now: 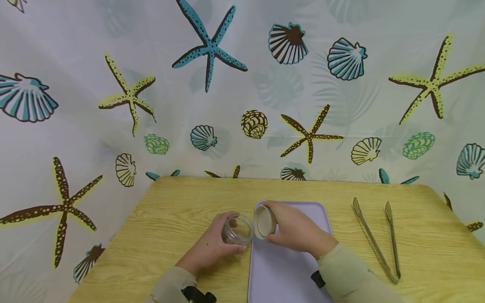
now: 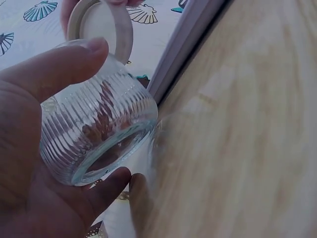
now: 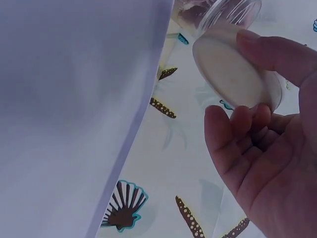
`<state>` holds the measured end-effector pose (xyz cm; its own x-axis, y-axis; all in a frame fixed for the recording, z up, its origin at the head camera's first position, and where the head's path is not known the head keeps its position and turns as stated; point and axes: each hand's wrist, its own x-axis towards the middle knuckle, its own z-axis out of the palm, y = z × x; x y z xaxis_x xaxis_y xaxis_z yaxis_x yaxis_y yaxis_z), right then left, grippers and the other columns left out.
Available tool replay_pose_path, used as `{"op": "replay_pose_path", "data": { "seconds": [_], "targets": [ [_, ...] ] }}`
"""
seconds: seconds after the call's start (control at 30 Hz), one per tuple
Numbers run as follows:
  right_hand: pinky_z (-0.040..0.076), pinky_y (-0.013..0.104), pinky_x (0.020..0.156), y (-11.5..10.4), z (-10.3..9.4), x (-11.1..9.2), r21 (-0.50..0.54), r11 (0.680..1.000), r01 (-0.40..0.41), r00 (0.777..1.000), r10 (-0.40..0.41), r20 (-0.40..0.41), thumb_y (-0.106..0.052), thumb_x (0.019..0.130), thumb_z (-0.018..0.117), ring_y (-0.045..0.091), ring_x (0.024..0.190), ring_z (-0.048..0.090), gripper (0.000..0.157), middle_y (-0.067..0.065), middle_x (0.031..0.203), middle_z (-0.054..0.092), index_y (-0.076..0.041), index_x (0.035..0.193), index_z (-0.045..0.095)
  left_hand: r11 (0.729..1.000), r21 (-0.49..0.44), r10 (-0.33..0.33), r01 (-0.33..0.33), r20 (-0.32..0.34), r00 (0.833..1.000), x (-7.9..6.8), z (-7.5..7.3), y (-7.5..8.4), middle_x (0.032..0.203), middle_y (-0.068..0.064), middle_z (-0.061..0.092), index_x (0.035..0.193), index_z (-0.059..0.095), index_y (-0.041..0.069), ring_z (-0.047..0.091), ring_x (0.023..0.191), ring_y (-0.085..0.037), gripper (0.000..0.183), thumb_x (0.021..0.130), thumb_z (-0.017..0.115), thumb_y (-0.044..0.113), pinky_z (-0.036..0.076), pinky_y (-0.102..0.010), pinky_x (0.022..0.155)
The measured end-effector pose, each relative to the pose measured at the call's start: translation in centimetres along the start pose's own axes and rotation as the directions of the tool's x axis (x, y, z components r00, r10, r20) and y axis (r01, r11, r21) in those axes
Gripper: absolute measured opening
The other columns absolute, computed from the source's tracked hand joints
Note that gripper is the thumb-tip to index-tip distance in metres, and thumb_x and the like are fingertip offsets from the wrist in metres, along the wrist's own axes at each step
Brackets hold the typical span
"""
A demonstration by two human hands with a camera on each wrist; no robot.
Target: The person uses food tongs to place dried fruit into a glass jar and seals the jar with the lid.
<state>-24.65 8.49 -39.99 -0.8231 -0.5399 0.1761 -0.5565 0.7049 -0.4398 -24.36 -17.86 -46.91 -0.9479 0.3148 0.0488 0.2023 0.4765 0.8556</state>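
Note:
My left hand [image 1: 215, 242] grips a clear ribbed glass jar [image 2: 106, 114], thumb on one side and fingers round the other. The jar [image 1: 239, 229] is tilted, its mouth uncovered, close over the table by the tray's left edge. In my right hand [image 1: 293, 225] a round beige lid [image 1: 264, 222] is pinched by its rim, with its hollow underside turned toward the jar. The right wrist view shows the smooth outer face of the lid [image 3: 230, 69] between thumb and fingertips. Lid and jar are side by side, the lid off the mouth.
A lavender tray [image 1: 284, 269] lies under my right hand on the wood-grain table [image 1: 182, 202]. To its right, metal tongs [image 1: 373, 240] lie spread. Behind the table hangs a white curtain [image 1: 227, 105] printed with starfish and shells.

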Motion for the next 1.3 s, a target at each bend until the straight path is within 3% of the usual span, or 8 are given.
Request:
{"op": "replay_pose_path", "data": {
  "seconds": [0.23, 0.47, 0.8, 0.97, 1.13, 1.3],
  "targets": [
    [0.051, 0.034, 0.084, -0.5, 0.7, 1.2, 0.041, 0.999, -0.009, 1.000, 0.009, 0.016, -0.027, 0.078, 0.084, 0.014, 0.105, 0.057, 0.080, 0.001, 0.128, 0.053, -0.014, 0.148, 0.047, 0.997, -0.067, -0.043, 0.042, -0.026, 0.999, 0.1, 0.1, 0.2, 0.145, -0.010, 0.048, 0.151, 0.033, 0.014, 0.046, 0.134, -0.029, 0.098, 0.074, 0.092, 0.028, 0.036, -0.052, 0.111],
    [0.051, 0.034, 0.088, -1.0, 1.6, 1.9, 0.130, 0.991, 0.036, 0.997, -0.045, 0.070, -0.023, 0.083, 0.081, 0.019, 0.117, 0.059, 0.078, 0.000, 0.145, 0.045, -0.020, 0.151, 0.042, 1.000, -0.015, -0.024, 0.024, -0.004, 1.000, 0.1, 0.0, 0.4, 0.145, -0.005, 0.047, 0.149, 0.040, 0.020, 0.048, 0.130, -0.026, 0.093, 0.073, 0.093, 0.028, 0.037, -0.053, 0.108],
    [0.042, 0.042, 0.107, -1.4, 2.5, 2.6, 0.034, 0.982, 0.187, 0.977, -0.190, 0.101, -0.016, 0.085, 0.081, 0.021, 0.139, 0.042, 0.082, -0.004, 0.156, 0.039, -0.029, 0.156, 0.040, 0.999, 0.038, -0.010, 0.011, -0.003, 1.000, 0.0, -0.1, 0.3, 0.149, 0.000, 0.042, 0.155, 0.036, 0.021, 0.044, 0.134, -0.023, 0.100, 0.073, 0.092, 0.040, 0.031, -0.054, 0.112],
    [0.041, 0.041, 0.108, -1.3, 2.7, 2.7, -0.025, 0.967, 0.254, 0.963, -0.250, 0.100, -0.016, 0.086, 0.081, 0.022, 0.140, 0.041, 0.083, -0.005, 0.157, 0.039, -0.031, 0.157, 0.039, 1.000, 0.011, -0.020, 0.020, 0.011, 1.000, 0.0, -0.2, 0.3, 0.149, 0.000, 0.042, 0.153, 0.037, 0.026, 0.046, 0.131, -0.023, 0.098, 0.074, 0.091, 0.042, 0.032, -0.055, 0.111],
    [0.046, 0.039, 0.102, -1.5, 2.5, 2.7, -0.042, 0.978, 0.203, 0.974, -0.197, 0.113, -0.036, 0.088, 0.081, 0.021, 0.132, 0.048, 0.078, 0.001, 0.151, 0.044, -0.031, 0.155, 0.042, 1.000, 0.015, 0.002, -0.002, 0.020, 1.000, 0.0, -0.2, 0.1, 0.149, 0.000, 0.042, 0.154, 0.037, 0.027, 0.046, 0.131, -0.023, 0.098, 0.074, 0.090, 0.047, 0.033, -0.054, 0.109],
    [0.051, 0.032, 0.083, -1.7, 2.8, 3.0, -0.042, 0.995, 0.090, 0.991, -0.085, 0.105, -0.061, 0.087, 0.071, 0.014, 0.101, 0.056, 0.080, 0.001, 0.131, 0.053, -0.023, 0.153, 0.045, 0.999, 0.024, 0.037, -0.038, 0.023, 0.999, 0.1, -0.1, 0.0, 0.145, 0.002, 0.044, 0.153, 0.037, 0.027, 0.048, 0.126, -0.020, 0.097, 0.074, 0.090, 0.045, 0.036, -0.050, 0.107]
  ]
}}
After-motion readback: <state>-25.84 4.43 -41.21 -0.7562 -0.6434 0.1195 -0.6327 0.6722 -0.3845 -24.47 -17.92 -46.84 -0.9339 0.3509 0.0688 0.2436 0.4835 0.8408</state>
